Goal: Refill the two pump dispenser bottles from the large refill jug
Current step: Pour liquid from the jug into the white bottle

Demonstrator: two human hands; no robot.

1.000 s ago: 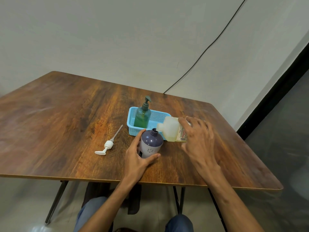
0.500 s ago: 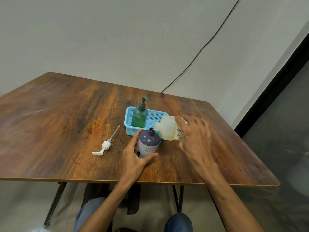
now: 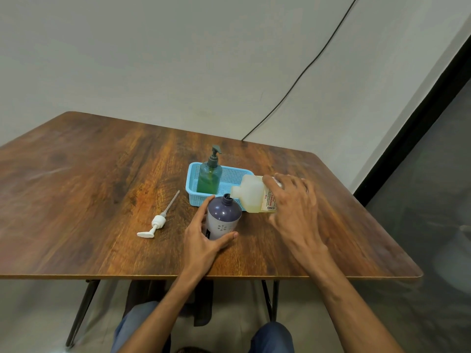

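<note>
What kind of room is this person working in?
Likely a plain spare room or test space, not a kitchen: a wooden table on thin metal legs, a blank grey wall, one loose black cable.

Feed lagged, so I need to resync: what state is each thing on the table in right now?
purple bottle: upright, pump off, neck open, gripped by left hand.
refill jug: tipped sideways, mouth at the purple bottle's neck, held by right hand.
green bottle: upright in blue basket, pump on.
white pump: removed, lying flat on table.
</note>
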